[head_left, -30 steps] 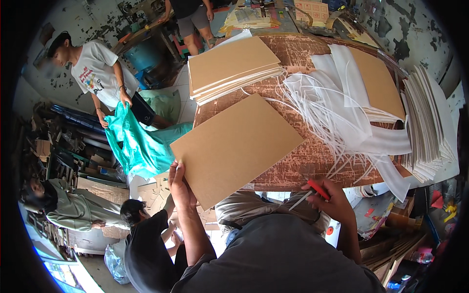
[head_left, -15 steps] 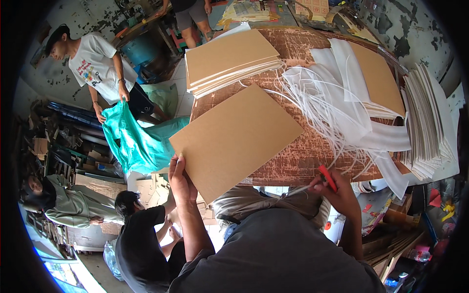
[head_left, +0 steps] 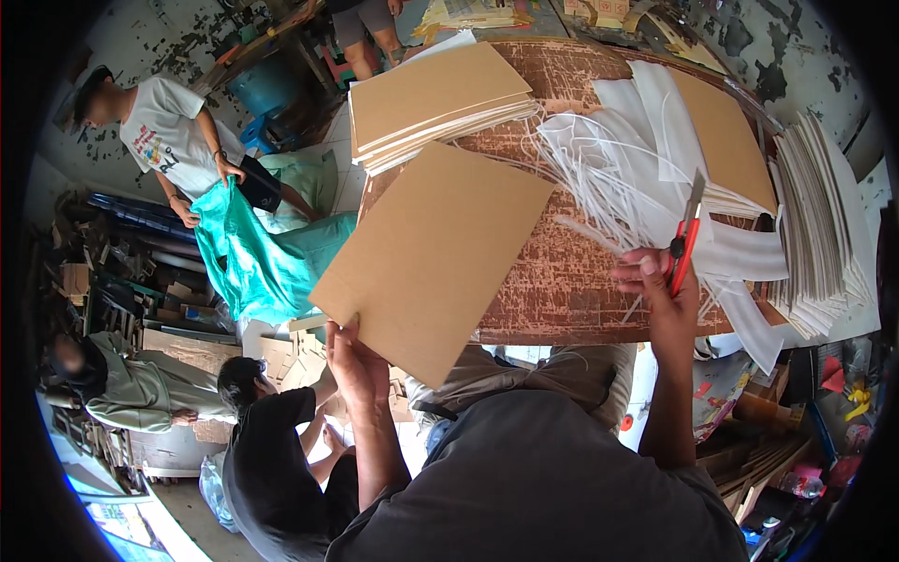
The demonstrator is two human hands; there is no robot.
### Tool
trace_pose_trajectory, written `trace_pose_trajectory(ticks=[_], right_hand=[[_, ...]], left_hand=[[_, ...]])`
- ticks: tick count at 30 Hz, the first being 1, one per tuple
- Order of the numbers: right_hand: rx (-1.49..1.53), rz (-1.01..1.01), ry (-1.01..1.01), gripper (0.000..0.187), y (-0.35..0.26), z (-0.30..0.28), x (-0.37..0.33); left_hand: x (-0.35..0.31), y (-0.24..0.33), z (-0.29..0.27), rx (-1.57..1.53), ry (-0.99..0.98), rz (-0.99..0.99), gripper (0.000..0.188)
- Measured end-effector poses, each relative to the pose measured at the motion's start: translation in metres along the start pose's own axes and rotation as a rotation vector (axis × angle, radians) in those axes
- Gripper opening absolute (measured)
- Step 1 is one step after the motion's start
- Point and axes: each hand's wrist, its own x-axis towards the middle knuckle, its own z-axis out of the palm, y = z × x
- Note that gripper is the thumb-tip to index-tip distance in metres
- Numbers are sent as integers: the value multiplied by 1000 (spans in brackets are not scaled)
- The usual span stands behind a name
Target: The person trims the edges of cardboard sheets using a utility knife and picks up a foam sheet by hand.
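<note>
My left hand [head_left: 360,367] grips the near left corner of a flat brown cardboard sheet [head_left: 435,262], thumb on top. The sheet is held at a slant over the table's front edge, and its far corner overlaps the view of a stack. My right hand [head_left: 667,292] is closed around a red box cutter [head_left: 688,234], its long blade out and pointing away from me. A thin white strip [head_left: 590,232] shows by the right fingertips; whether they touch it I cannot tell. Beyond lies a tangle of white strips [head_left: 599,178].
Stacked brown sheets [head_left: 440,89] lie at the far left of the scratched table [head_left: 524,290]. White foam sheets [head_left: 679,206], more brown boards [head_left: 721,140] and a leaning stack [head_left: 815,225] occupy its right. One person at left handles a green sack [head_left: 248,253]; another [head_left: 281,450] sits low beside me.
My right hand has risen away from my lap toward the table, with the box cutter's blade now upright. The cardboard sheet has turned counterclockwise and shifted slightly left in my left hand.
</note>
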Motion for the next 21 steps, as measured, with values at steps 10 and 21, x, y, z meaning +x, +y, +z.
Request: trace_pose_trajectory(ticks=[10, 21], right_hand=[[166, 199, -213, 13, 23, 52, -46], [110, 241, -47, 38, 17, 34, -48]], left_hand=[[-42, -41, 24, -165, -81, -148, 56], [-46, -47, 21, -108, -384, -366, 60]])
